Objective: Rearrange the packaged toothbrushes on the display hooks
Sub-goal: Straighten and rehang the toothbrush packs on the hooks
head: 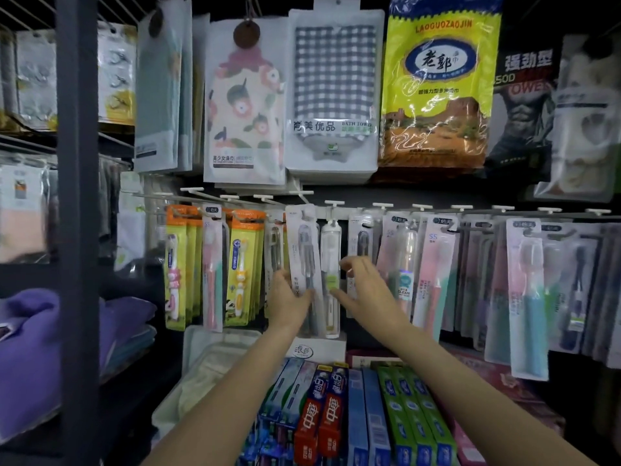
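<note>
A row of white display hooks (383,207) carries packaged toothbrushes across the middle of the head view. My left hand (289,299) grips the lower part of a grey toothbrush pack (304,243) that hangs tilted near the centre. Just right of it hangs a white toothbrush pack with a green label (331,264). My right hand (364,287) is beside that pack, fingers spread and relaxed, the thumb touching its green label. Yellow and orange children's toothbrush packs (176,270) hang at the left, pink and teal packs (529,297) at the right.
Towel packs (334,92) hang on the row above the hooks. Toothpaste boxes (366,418) lie on the shelf below my arms. A dark upright shelf post (75,230) stands at the left, with folded purple cloth (30,358) behind it.
</note>
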### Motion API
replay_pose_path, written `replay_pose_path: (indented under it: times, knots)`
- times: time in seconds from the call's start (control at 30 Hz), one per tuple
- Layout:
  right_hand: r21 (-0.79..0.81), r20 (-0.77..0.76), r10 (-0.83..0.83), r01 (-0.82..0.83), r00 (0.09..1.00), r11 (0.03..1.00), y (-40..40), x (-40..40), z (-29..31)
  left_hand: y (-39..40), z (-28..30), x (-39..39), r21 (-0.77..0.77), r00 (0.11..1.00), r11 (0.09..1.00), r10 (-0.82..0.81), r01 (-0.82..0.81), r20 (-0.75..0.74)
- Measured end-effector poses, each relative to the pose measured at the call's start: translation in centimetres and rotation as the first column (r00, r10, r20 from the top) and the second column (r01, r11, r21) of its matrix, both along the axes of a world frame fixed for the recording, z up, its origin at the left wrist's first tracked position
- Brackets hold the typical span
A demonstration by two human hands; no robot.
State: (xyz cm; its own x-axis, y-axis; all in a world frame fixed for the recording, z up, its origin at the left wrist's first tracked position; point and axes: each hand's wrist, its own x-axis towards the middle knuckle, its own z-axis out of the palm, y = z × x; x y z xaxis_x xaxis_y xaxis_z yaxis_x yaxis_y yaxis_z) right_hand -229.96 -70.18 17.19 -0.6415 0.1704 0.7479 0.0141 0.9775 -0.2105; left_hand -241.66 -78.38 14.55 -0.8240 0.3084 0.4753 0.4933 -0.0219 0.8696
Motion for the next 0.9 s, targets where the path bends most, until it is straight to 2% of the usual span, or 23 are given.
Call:
replay_pose_path:
  times: [0.07,0.17,0.23,0.33,0.5,0.6,0.7,0.8,0.9]
  knots:
    - [-0.178,0.066,0.035,-0.023,0.997,0.984,-0.3,-1.7,-0.1,-0.8,-0.3,-0.6,-0.019,1.0,1.0,-0.017,0.017,-0.021]
    - [-0.495,0.086,0.139,-0.079,0.986,0.865,-0.8,-3.5,-0.3,-2.4,-0.4,-1.2,-0.067,0.992,0.992,-0.107,0.103,-0.073]
    - [-0.59,0.073,0.169,-0.094,0.983,0.802,-1.1,-4.4,-0.8,-3.4,-0.3,-1.8,-0.088,0.984,0.987,-0.14,0.131,-0.111]
    - [-0.632,0.061,0.169,-0.093,0.984,0.769,-1.6,-5.2,-1.5,-4.5,-0.2,-2.5,-0.104,0.98,0.986,-0.144,0.13,-0.141]
    - [-0.661,0.034,0.09,-0.045,0.995,0.749,-1.4,-5.5,-1.5,-6.4,1.2,-4.2,-0.154,0.946,0.978,0.088,-0.142,-0.311]
    - [-0.7,0.021,0.074,-0.038,0.997,0.714,-1.5,-6.1,-1.8,-7.3,1.7,-5.1,-0.178,0.912,0.965,0.107,-0.19,-0.396]
    - [-0.709,0.022,0.064,-0.03,0.998,0.705,-1.9,-7.1,-2.3,-7.7,1.7,-4.9,-0.209,0.915,0.965,0.063,-0.158,-0.4]
    - [-0.744,-0.085,0.085,-0.12,0.993,0.657,-2.4,-7.7,-2.9,-7.8,1.4,-4.3,-0.236,0.956,0.971,-0.038,-0.033,-0.292]
    - [-0.701,-0.168,0.057,-0.16,0.984,0.695,-2.9,-7.3,-2.8,-7.8,1.5,-3.5,-0.237,0.967,0.967,-0.145,0.094,-0.209]
